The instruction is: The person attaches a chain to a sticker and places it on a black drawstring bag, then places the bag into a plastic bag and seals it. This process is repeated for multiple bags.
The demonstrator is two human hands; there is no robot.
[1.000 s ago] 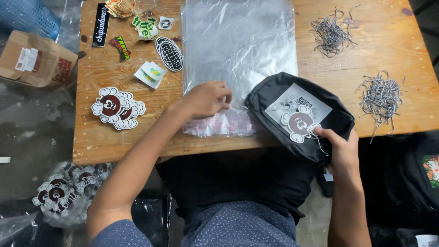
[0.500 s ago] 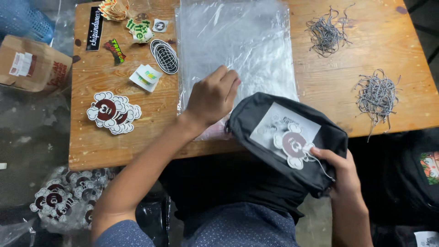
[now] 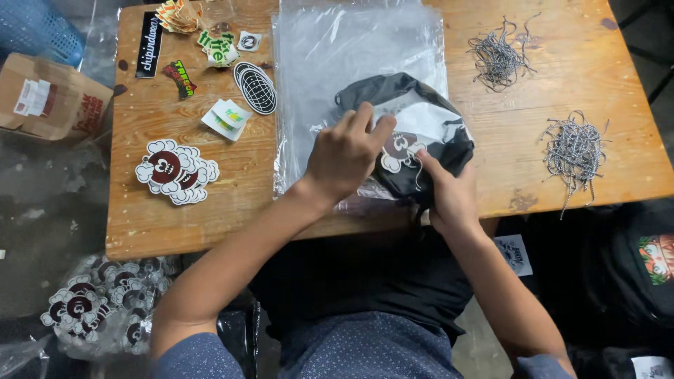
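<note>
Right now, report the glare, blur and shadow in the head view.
Head view: soft overhead light; whitish glare on the clear plastic bag; the left hand and right hand on the black folded garment look slightly soft; the wooden table is crisp; the floor below lies in shadow.

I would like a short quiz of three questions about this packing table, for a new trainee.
1. True or false: the folded black garment lies on the clear plastic bag.
2. Which hand rests on top of the garment?
A. left hand
B. right hand
C. neither
3. How many bundles of grey string lie on the wooden table, right of the bag?

Key:
1. True.
2. A; the right hand grips the garment's near edge.
3. Two: a far bundle and a near bundle.
</note>
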